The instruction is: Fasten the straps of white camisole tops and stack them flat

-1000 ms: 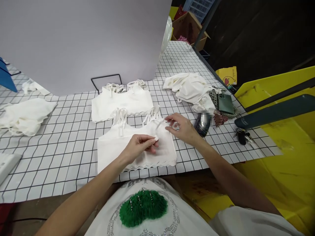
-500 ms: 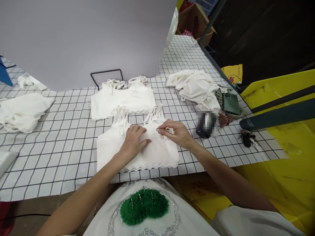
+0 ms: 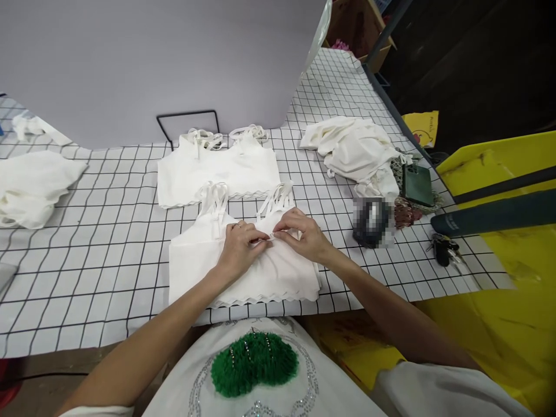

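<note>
A white strappy crop top (image 3: 278, 272) with a scalloped hem lies flat in front of me, on what looks like others of its kind. My left hand (image 3: 241, 250) rests on it, thumb and forefinger pinched together at the neckline. Right beside it, my right hand (image 3: 300, 236) pinches the same edge, and the two sets of fingertips nearly meet. Any small detail between the fingertips is too fine to make out. Thin straps (image 3: 212, 200) lie beyond my hands. Farther back is a second group of white tops (image 3: 217, 174), laid flat with their straps bunched.
Crumpled white garments (image 3: 356, 150) lie to the right, near a dark green phone (image 3: 417, 185), a blurred dark object (image 3: 372, 223) and keys (image 3: 445, 250). More white cloth (image 3: 39, 179) lies left. A large grey panel (image 3: 174, 63) stands behind a black wire frame (image 3: 186, 114).
My left hand has gone from lying loosely open on the top to pinching its neckline beside my right fingertips. My right hand has shifted slightly. The view has turned a little.
</note>
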A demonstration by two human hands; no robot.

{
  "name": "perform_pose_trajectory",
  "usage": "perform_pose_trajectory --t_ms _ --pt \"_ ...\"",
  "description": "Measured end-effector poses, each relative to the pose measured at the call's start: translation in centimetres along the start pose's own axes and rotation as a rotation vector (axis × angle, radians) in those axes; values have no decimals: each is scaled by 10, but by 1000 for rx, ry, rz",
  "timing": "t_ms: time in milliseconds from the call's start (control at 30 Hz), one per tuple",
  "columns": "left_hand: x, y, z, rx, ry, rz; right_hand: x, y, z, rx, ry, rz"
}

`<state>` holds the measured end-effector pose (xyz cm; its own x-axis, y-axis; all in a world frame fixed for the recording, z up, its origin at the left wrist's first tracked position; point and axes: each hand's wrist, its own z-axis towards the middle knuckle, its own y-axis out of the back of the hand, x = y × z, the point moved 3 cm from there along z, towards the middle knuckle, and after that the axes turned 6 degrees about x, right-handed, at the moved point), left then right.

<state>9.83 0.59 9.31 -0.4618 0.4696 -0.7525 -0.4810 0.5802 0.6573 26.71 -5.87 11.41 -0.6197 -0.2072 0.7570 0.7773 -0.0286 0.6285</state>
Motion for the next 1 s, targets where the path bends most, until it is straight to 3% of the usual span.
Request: perform_pose_trajectory --t_ms 233,1000 --pt "0 -3 0 12 -21 -2 5 -9 2 76 67 -44" --pt "1 -7 -1 -42 -88 95 2 -15 -1 86 129 -105"
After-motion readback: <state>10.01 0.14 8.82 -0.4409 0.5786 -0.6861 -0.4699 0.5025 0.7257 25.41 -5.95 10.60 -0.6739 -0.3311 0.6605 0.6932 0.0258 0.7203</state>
